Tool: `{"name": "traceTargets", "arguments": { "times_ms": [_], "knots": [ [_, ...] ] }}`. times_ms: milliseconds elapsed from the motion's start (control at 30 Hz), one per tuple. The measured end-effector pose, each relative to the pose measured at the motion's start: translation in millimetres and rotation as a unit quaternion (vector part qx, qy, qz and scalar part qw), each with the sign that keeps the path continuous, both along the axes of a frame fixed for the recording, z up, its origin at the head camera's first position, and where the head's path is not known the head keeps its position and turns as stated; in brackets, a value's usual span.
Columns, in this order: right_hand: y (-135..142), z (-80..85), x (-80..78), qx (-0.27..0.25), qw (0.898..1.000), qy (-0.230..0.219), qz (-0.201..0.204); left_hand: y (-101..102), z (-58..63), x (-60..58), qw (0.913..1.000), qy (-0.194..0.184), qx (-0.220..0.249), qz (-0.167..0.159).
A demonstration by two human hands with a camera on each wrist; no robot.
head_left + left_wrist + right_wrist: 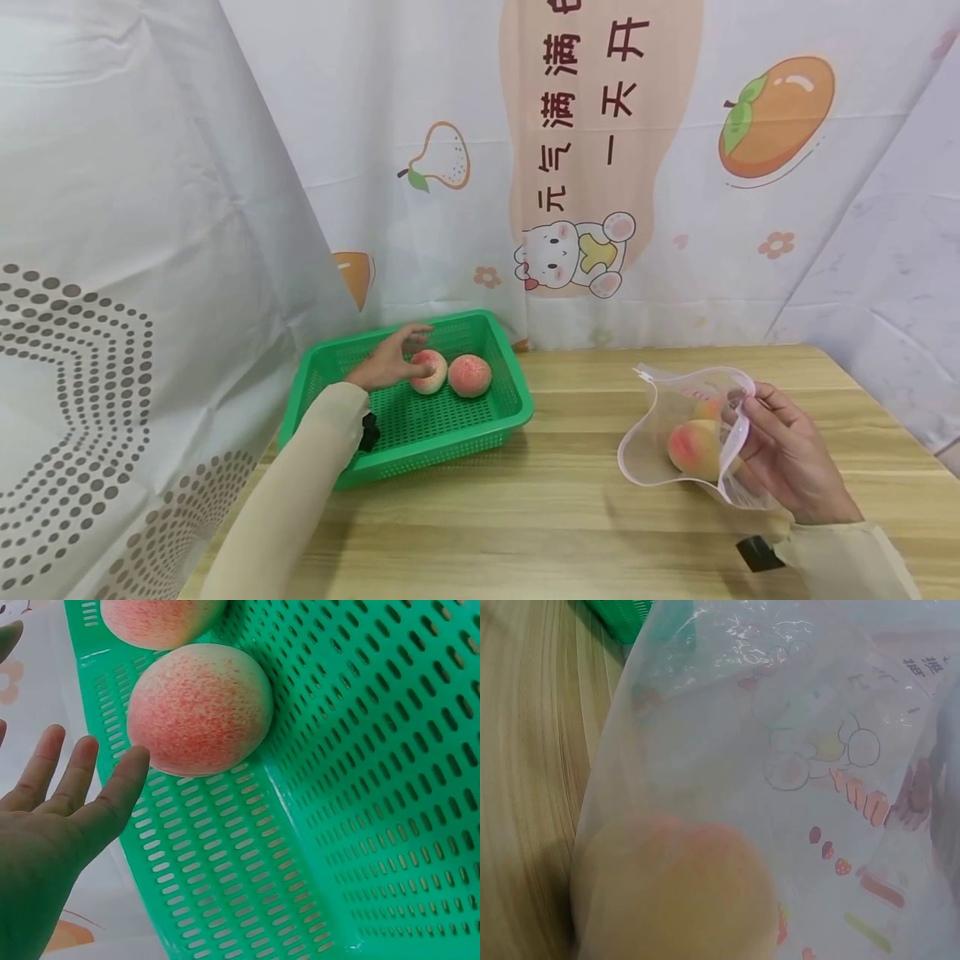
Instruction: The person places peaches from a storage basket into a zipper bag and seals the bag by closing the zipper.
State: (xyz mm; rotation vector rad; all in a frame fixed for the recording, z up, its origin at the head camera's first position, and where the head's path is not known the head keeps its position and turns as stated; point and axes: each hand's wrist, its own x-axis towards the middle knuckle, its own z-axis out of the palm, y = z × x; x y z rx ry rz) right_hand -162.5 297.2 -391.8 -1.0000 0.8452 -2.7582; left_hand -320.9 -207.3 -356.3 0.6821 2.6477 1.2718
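My left hand (384, 363) reaches into a green basket (442, 440), its fingers spread by a pink-and-white peach (431, 382). In the left wrist view a fingertip lies right at the edge of a peach (201, 709), with the fingers uncurled. A second peach (470, 377) sits just to the right in the basket. On the right, my right hand (797, 454) pinches the rim of a translucent zip bag (643, 446), whose mouth gapes toward the left. Inside the bag lies a yellow-and-red peach (693, 448), with another partly hidden behind it.
The basket and bag are on a wooden table (555, 517) with bare wood between them. A printed white curtain (420, 233) hangs behind the table's back edge, and a grey-dotted sheet (135, 250) hangs along the left.
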Motion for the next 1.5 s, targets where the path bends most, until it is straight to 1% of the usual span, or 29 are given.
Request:
{"name": "traceTargets", "arguments": {
  "times_ms": [133, 300, 567, 733, 967, 1167, 1333, 1500],
  "knots": [
    [-0.6, 1.4, -0.2, 0.000, 1.000, 0.010, 0.017, -2.9, -4.4, -1.9, 0.9999, -0.012, 0.007, 0.003],
    [-0.8, 1.3, 0.8, 0.001, 1.000, 0.017, 0.018, -3.3, -7.6, -3.2, 0.9998, -0.018, 0.008, 0.008],
    [-0.6, -0.8, 1.8, 0.003, 1.000, 0.017, 0.017, -2.7, -12.7, -8.1, 0.9992, -0.026, -0.020, 0.020],
    [-0.9, -2.4, 1.8, 0.003, 1.000, 0.018, 0.019, -6.1, -18.2, -10.8, 0.9985, -0.035, -0.030, 0.027],
    [-0.1, -2.8, 1.3, 0.005, 1.000, 0.017, 0.014, -6.1, -22.4, -14.3, 0.9982, -0.035, -0.038, 0.032],
    [-0.3, -3.0, 1.0, 0.007, 1.000, 0.013, 0.012, -7.6, -28.2, -18.7, 0.9971, -0.039, -0.048, 0.045],
    [0.2, -2.7, 0.4, 0.002, 1.000, 0.009, 0.012, -5.5, -28.3, -22.9, 0.9971, -0.036, -0.054, 0.040],
    [0.1, -3.1, 0.0, -0.001, 1.000, 0.005, 0.015, -3.9, -28.8, -24.2, 0.9966, -0.042, -0.059, 0.037]
  ]
}}
